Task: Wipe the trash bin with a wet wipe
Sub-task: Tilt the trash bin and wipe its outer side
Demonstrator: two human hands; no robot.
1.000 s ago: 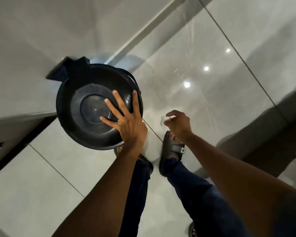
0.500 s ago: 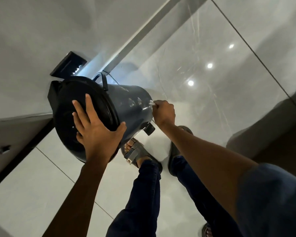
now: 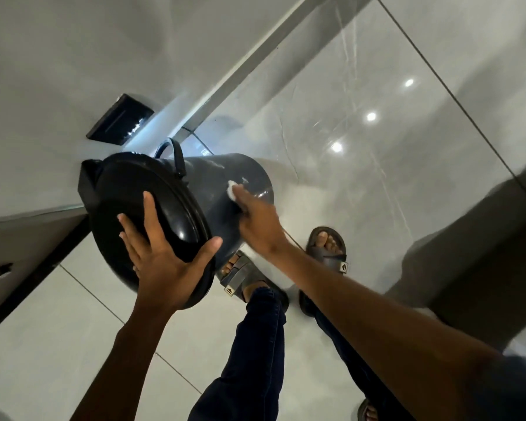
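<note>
The dark grey trash bin (image 3: 213, 189) is tilted toward me, its black lid (image 3: 128, 208) facing the camera and a black carry handle (image 3: 176, 156) at its upper rim. My left hand (image 3: 161, 256) lies flat on the lid with fingers spread and the thumb hooked over the lid's lower edge. My right hand (image 3: 258, 223) presses a small white wet wipe (image 3: 232, 191) against the bin's side wall. Only a bit of the wipe shows beyond my fingertips.
The bin stands on a glossy light tile floor (image 3: 377, 147) close to a white wall (image 3: 73, 56) that carries a black box (image 3: 119, 120). My two sandalled feet (image 3: 328, 247) are right beside the bin. A dark cabinet edge (image 3: 28, 262) lies at the left.
The bin has tipped from lid-up to leaning toward me. My left hand moved across the lid to its lower edge. My right hand brought the wipe onto the bin's side and slid it upward.
</note>
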